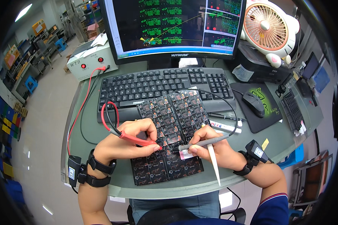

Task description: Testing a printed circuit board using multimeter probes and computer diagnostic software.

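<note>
Black circuit board panels lie in front of me on the green desk mat, their upper part overlapping the keyboard's front edge. My left hand is closed around a red test probe, its tip down at the boards near their middle. A grey test probe is pinched in my right hand, its dark tip close to the red one over the boards. Also tucked in the right hand is a white pointed stick, pointing toward me. A small pinkish-white label shows beside the right fingertips.
Behind the boards sit a black keyboard and a monitor with green layouts. A white box with red and black leads stands left. At right are a mouse, a white marker, a printer and a fan.
</note>
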Available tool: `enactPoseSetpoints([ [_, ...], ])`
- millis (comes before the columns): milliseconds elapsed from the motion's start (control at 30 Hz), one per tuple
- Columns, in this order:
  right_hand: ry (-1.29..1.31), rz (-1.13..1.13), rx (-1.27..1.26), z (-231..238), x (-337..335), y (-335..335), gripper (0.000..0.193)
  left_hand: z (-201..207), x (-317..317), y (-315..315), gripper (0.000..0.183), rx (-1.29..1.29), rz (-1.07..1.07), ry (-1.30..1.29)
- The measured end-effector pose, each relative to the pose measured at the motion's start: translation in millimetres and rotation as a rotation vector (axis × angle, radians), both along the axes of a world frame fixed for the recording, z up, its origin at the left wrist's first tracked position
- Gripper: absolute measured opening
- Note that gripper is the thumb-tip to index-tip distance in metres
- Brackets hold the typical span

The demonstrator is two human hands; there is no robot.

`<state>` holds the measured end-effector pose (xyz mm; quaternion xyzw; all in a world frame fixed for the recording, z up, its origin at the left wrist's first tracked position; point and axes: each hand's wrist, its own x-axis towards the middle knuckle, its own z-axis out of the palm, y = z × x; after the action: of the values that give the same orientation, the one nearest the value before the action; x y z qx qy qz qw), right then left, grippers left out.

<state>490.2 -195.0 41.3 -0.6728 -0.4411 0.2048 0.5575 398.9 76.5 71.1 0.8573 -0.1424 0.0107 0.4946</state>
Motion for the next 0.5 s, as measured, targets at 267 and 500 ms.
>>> enactPoseSetpoints([
  [267, 0.005, -0.024, 0.03, -1.8, -0.3, 0.4, 0.021, 0.4, 0.8, -1.6, 0.023, 0.012, -0.001, 0.004],
  [500, 0.015, -0.028, 0.028, 0.1, -1.2, 0.2, 0.021, 1.9, 0.6, -0.3, 0.022, 0.021, -0.022, -0.007],
])
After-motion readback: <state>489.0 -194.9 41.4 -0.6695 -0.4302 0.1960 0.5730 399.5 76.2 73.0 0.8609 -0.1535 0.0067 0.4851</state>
